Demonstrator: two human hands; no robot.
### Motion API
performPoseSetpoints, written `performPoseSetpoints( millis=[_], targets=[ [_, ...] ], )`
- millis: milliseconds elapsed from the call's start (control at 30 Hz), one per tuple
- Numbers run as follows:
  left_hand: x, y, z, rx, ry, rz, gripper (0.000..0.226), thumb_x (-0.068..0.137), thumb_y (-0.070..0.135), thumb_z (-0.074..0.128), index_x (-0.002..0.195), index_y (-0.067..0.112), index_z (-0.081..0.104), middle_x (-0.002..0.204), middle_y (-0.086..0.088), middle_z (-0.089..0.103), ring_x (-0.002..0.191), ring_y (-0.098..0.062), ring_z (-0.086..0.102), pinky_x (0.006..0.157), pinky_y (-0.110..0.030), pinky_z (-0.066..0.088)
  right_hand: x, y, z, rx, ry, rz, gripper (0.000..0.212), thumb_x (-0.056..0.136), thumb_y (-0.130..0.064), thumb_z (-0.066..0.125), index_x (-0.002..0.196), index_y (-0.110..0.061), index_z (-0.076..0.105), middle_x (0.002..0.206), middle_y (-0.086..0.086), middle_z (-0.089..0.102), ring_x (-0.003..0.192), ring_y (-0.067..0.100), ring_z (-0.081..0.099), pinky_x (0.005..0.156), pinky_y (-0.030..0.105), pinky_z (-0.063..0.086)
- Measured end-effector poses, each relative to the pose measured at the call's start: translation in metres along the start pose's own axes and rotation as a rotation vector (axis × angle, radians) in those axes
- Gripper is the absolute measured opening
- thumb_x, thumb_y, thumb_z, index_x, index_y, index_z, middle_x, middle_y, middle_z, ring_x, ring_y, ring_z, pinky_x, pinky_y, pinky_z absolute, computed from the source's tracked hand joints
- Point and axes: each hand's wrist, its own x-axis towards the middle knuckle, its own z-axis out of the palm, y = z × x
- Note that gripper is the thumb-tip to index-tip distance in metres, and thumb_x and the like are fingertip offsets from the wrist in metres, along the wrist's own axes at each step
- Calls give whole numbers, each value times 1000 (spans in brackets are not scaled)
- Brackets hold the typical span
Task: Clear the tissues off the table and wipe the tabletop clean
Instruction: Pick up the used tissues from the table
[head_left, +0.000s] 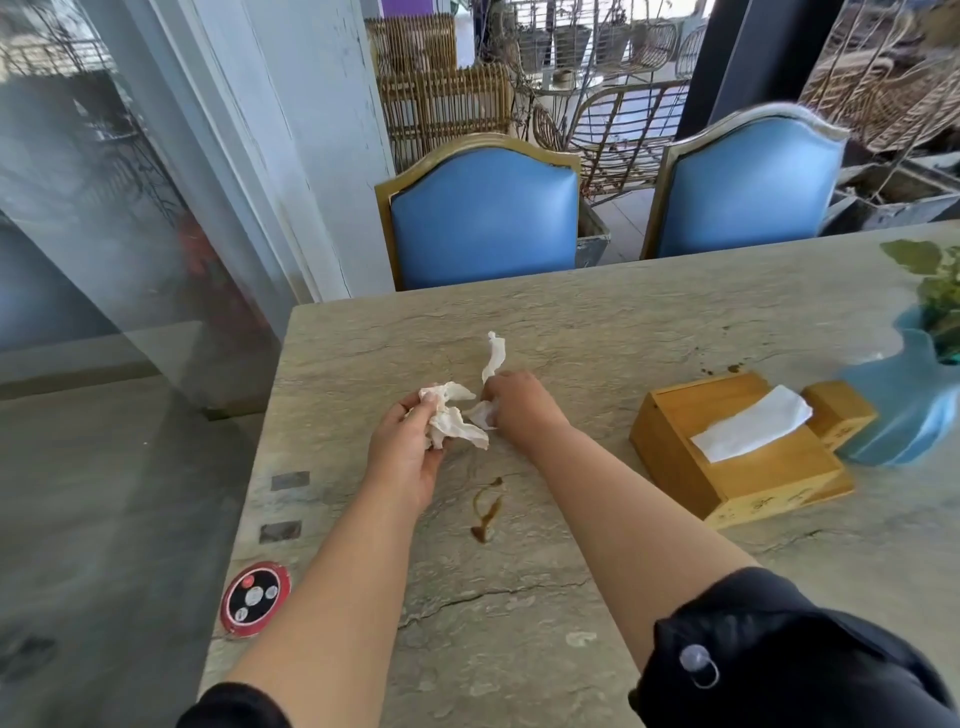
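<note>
two blue chairs (483, 218) | glass wall (104, 208) left | grey floor (104, 493) | daylight

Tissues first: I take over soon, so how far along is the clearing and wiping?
Done: nothing finished. In hand: the left hand grips crumpled tissues, and the right hand pinches a twisted tissue. Left: binning them and wiping the brown spill and the specks off the tabletop.

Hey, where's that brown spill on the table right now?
In the head view the brown spill lies on the table between the person's forearms, nearer than the left hand gripping crumpled tissues.
</note>
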Motion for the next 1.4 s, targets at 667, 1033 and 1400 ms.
performPoseSetpoints(
  millis=[667, 1033, 1400],
  targets=[
    [-170, -14, 40, -6, -246, -20, 21, 95, 6, 55, 103, 24, 64, 116, -6, 66, 99, -20, 64, 85, -38, 52, -237, -4, -115, 1333, 297, 293, 20, 93, 3, 54, 97, -16, 49, 103, 14, 59, 77, 27, 68, 69, 41, 60],
    [-312, -79, 128, -178, -399, -183, 17, 99, 11, 44, 95, 18, 60, 80, -8, 71, 64, -17, 70, 54, -24, 55, -385, 48, -136, 840, 577, 394, 7, 81, -19, 70, 83, -24, 73, 81, -8, 72, 80, 10, 66, 74, 25, 53],
    [-466, -180, 226, 59, -565, -130, 23, 94, 13, 59, 116, 8, 60, 116, -13, 63, 103, -24, 62, 91, -32, 50, -566, 171, -184, 581, 410, 358, 37, 92, -7, 48, 105, -29, 75, 111, -5, 56, 111, 21, 39, 104, 30, 34]
  ],
)
